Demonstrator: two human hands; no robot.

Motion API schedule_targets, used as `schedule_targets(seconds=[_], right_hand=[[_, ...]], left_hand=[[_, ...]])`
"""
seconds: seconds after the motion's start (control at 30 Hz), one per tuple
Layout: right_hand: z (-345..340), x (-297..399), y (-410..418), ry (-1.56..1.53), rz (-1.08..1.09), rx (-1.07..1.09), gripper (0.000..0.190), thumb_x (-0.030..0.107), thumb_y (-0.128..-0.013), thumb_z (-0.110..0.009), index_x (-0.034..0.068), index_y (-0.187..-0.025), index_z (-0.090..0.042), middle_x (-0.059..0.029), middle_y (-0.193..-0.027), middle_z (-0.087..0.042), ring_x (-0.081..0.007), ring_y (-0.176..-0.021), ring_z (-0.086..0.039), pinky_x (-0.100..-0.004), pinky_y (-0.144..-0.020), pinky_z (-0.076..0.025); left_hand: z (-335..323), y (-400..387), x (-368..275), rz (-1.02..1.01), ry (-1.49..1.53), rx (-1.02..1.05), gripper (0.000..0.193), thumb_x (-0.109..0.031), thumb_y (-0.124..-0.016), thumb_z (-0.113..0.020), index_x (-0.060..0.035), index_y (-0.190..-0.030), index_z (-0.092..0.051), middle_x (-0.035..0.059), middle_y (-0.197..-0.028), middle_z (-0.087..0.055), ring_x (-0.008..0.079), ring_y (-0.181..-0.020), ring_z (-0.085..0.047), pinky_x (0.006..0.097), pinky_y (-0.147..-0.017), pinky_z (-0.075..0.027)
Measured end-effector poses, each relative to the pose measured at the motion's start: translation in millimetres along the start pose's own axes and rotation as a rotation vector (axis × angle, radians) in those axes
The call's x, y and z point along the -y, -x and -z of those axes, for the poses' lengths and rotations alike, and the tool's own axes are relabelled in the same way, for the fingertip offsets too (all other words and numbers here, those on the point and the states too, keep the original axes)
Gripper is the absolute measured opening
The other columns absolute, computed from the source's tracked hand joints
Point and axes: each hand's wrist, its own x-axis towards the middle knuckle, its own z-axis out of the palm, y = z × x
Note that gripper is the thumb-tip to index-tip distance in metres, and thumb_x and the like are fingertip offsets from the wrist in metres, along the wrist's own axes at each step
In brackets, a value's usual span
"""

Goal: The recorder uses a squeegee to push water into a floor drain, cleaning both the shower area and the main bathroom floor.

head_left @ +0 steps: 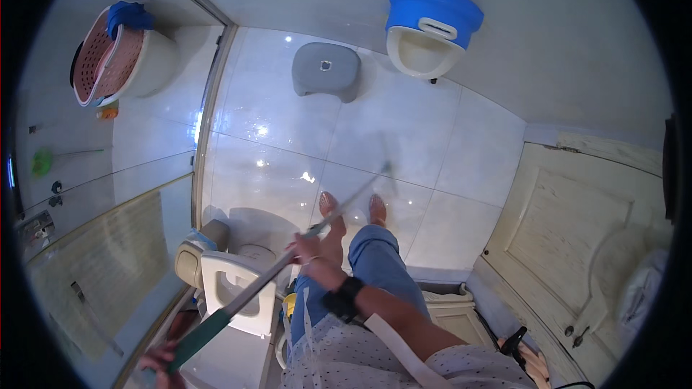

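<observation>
A long-handled floor squeegee runs slantwise across the view, with a grey metal pole and a green grip. Its thin head, blurred, rests on the wet tiled floor just beyond my bare feet. My right hand is closed around the middle of the pole, a dark band on that wrist. At the lower left, my left hand holds the top end of the green grip, partly cut by the dark rim. A white seat with an opening lies beneath the pole.
A grey plastic step stool stands by the far wall. Right of it hangs a blue and white child's urinal. Left, behind a metal-framed glass partition, sits a pink and white basket with a blue cloth. A cream panelled door is at right.
</observation>
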Motion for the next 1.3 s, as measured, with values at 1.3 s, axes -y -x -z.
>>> schedule_targets(seconds=[1.3], right_hand=[[28, 107, 70, 0.726, 0.147, 0.287, 0.045, 0.040, -0.084, -0.050, 0.012, -0.118, -0.038, -0.0091, -0.082, -0.055, -0.0224, -0.063, -0.060, -0.0369, -0.049, -0.051]], left_hand=[[-9, 12, -92, -0.401, -0.333, -0.434, 0.031, -0.029, -0.076, -0.060, -0.0050, -0.067, -0.042, 0.0120, -0.064, -0.051, 0.0265, -0.065, -0.054, 0.0360, -0.066, -0.045]])
